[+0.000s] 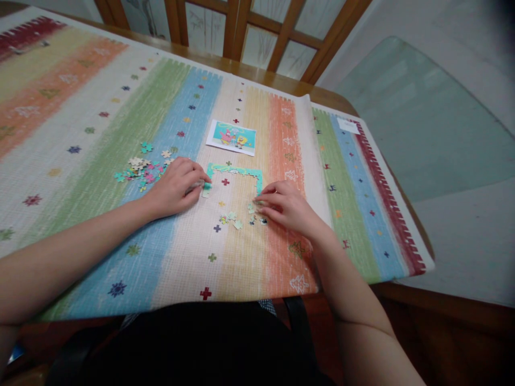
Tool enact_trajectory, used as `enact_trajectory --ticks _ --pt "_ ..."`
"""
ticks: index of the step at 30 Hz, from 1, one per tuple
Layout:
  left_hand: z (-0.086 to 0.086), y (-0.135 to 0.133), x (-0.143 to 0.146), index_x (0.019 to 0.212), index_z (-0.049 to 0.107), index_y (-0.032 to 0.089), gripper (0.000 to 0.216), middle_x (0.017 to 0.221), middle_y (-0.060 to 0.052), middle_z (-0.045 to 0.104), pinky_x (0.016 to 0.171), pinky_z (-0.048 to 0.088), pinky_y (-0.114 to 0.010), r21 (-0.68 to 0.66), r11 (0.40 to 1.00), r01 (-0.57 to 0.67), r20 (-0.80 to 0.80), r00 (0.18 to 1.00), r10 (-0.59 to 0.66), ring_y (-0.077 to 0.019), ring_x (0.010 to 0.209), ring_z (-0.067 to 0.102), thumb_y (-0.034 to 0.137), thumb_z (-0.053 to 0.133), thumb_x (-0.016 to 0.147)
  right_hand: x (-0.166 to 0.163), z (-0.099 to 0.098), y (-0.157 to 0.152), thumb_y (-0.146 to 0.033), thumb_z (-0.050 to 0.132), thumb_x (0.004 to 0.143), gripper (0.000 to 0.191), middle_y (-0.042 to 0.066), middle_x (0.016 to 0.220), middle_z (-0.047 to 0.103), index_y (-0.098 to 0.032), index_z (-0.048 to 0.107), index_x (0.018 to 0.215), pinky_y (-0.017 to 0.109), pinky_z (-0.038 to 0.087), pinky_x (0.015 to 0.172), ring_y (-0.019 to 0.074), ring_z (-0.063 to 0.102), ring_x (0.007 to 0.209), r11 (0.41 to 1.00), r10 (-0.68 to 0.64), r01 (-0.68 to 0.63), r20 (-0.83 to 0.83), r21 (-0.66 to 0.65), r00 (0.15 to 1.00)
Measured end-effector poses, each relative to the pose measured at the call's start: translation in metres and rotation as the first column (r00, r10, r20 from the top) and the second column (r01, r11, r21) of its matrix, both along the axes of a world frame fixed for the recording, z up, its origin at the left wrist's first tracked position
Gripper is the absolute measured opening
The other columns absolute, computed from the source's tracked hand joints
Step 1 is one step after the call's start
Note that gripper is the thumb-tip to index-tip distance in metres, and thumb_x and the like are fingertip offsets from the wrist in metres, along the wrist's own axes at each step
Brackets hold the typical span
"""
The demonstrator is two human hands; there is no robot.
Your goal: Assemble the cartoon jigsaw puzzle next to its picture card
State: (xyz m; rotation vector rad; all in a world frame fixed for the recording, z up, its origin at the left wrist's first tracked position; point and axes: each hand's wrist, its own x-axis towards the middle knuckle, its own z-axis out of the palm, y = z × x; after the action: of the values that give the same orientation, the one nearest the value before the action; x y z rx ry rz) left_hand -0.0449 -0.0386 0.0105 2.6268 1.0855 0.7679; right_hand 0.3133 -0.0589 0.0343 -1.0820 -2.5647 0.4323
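A partly joined turquoise puzzle border lies on the striped tablecloth, with a top row and two short sides. My left hand rests at its left side, index fingertip touching a puzzle piece there and thumb apart from it. At the lower end of the right side, my right hand pinches a small pale-green puzzle piece, partly covered by the fingertips. Several loose pieces lie just below, between the hands. Beyond the border is a picture card with cartoon figures on a turquoise background.
A heap of mixed puzzle pieces lies left of my left hand. The striped tablecloth covers the table, whose wooden edge shows at the back. A small white paper lies at the far right. Wood-framed glass panels stand behind.
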Motion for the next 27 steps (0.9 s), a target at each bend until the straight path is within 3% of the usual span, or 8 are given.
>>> enact_trajectory --ticks 6,15,19,27 --pt "0.000 -0.001 0.000 0.112 0.069 0.020 0.022 0.110 -0.012 0.068 0.103 0.044 -0.054 0.011 1.000 0.010 0.017 1.000 -0.010 -0.0304 0.109 0.059 0.024 0.053 0.098 -0.013 -0.001 -0.008 -0.035 0.075 0.097 0.021 0.013 0.111 0.068 -0.022 0.081 0.112 0.046 0.049 0.091 0.0298 0.062 0.106 1.000 -0.010 0.008 0.062 0.021 0.998" --pt "0.002 -0.001 0.001 0.111 0.068 0.022 0.020 0.110 -0.009 0.068 0.104 0.044 -0.050 0.008 1.000 0.004 -0.004 1.000 -0.004 -0.0285 0.110 0.059 0.025 0.052 0.099 -0.019 -0.008 -0.006 -0.031 0.077 0.093 0.010 0.010 0.109 0.067 -0.023 0.080 0.099 0.045 0.050 0.094 0.0275 0.062 0.104 0.994 -0.059 0.056 -0.027 -0.098 0.998" --pt "0.001 -0.001 0.000 0.112 0.068 0.022 0.020 0.110 -0.009 0.068 0.105 0.044 -0.052 0.001 1.000 0.010 0.001 1.000 -0.010 -0.0287 0.110 0.059 0.025 0.052 0.099 -0.020 -0.008 -0.006 -0.025 0.075 0.093 0.004 0.009 0.105 0.067 -0.023 0.078 0.093 0.044 0.049 0.093 0.0266 0.062 0.102 0.994 -0.066 0.062 -0.039 -0.086 0.997" --pt "0.002 -0.001 0.001 0.112 0.068 0.023 0.021 0.110 -0.010 0.068 0.105 0.043 -0.052 -0.028 1.000 -0.007 -0.001 1.000 0.007 -0.0292 0.110 0.058 0.025 0.054 0.097 -0.016 -0.008 -0.007 -0.037 0.074 0.096 0.020 0.012 0.111 0.068 -0.026 0.080 0.112 0.047 0.049 0.093 0.0302 0.061 0.106 0.995 -0.103 0.103 0.034 0.020 0.994"
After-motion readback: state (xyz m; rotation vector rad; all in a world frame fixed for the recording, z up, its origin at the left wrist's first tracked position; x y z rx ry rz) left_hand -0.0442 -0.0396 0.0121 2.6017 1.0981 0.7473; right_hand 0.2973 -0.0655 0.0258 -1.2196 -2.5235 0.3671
